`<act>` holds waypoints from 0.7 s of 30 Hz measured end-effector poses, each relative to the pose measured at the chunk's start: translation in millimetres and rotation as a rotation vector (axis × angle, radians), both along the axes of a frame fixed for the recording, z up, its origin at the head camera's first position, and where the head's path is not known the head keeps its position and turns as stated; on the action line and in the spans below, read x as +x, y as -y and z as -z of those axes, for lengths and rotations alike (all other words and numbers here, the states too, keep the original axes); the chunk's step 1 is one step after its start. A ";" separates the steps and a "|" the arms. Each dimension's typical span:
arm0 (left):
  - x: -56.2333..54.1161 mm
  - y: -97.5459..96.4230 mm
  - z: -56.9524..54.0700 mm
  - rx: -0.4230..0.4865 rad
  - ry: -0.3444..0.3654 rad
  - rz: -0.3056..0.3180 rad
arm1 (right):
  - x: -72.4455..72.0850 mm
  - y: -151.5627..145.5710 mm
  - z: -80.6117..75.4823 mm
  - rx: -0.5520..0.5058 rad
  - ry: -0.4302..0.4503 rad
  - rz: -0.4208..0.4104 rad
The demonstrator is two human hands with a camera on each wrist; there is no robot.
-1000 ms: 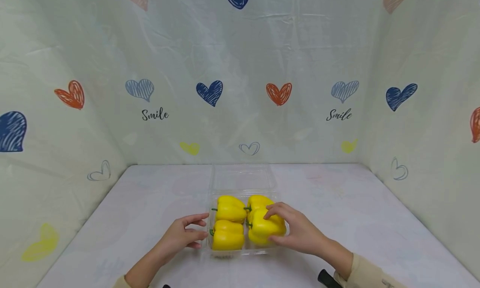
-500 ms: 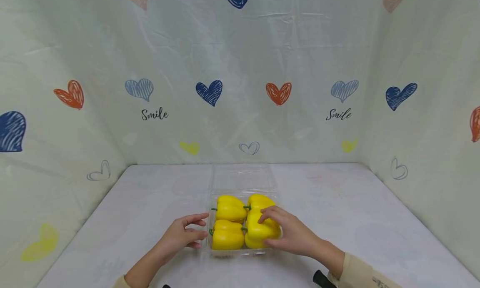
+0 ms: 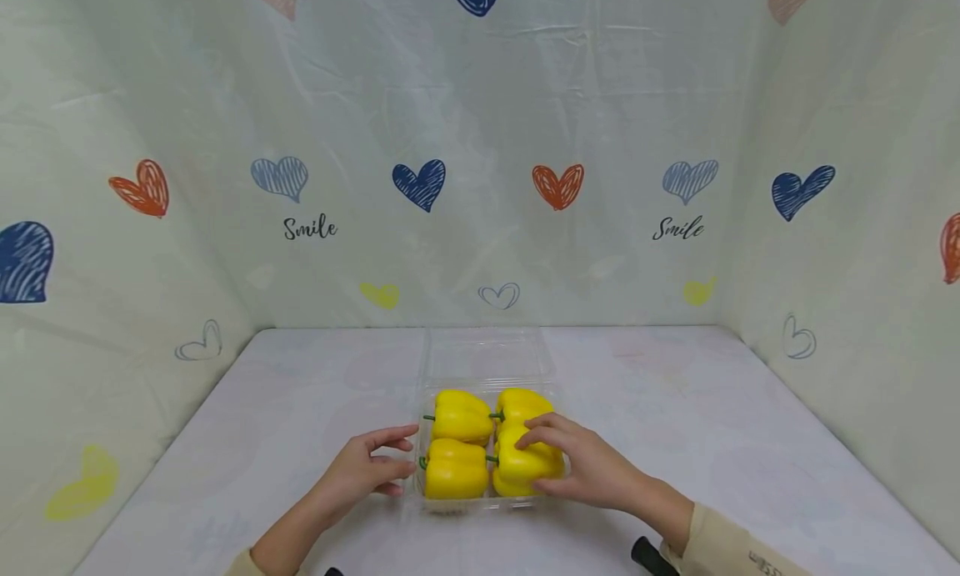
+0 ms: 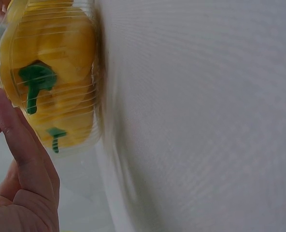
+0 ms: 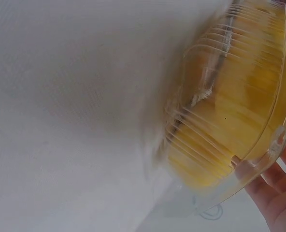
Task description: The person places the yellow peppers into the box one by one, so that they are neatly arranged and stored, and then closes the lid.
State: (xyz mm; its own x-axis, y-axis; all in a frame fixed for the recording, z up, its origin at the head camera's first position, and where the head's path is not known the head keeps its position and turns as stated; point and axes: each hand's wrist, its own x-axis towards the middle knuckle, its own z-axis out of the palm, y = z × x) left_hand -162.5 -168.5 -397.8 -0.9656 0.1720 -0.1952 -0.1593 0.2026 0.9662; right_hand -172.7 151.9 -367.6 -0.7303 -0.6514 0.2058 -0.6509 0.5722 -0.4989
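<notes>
A clear plastic clamshell container point(image 3: 480, 504) lies with yellow bell peppers in two rows. In the near right spot, my right hand point(image 3: 600, 468) holds a bell pepper point(image 3: 517, 463), thumb on its near side and fingers over its top. Beside it is the near left pepper point(image 3: 456, 472); behind these lie the far left pepper point(image 3: 461, 418) and the far right one point(image 3: 521, 403), partly covered. My left hand point(image 3: 363, 472) has its fingertips right at the container's left rim. Through the ribbed wall, the left wrist view shows green stems point(image 4: 38, 77). Right fingertips point(image 5: 247, 169) overlap the rim in the right wrist view.
The container's clear lid point(image 3: 487, 355) is folded back flat behind it on the white table point(image 3: 300, 393). A heart-printed curtain point(image 3: 487, 251) stands around the back and sides. A black rod end point(image 3: 651, 555) shows by the right sleeve.
My right hand has moved left and slightly toward the near side, bringing its bell pepper closer to the near left one and lower in the container. The left hand has stayed put.
</notes>
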 end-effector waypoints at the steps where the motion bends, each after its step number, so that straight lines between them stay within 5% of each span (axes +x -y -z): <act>1: 0.0 -0.2 0.0 0.001 0.001 -0.001 | -0.3 -0.1 -0.1 0.003 0.003 -0.002; 21: 0.4 -0.6 1.6 0.002 -0.001 0.003 | -2.2 -4.2 3.7 -0.019 0.132 -0.011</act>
State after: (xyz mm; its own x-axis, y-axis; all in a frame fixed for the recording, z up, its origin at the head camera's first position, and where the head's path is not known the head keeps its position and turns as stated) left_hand -162.2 -167.9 -399.4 -0.9653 0.1749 -0.1937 -0.1576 0.2007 0.9669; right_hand -174.9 156.2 -371.3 -0.7444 -0.6566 0.1211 -0.5854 0.5546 -0.5913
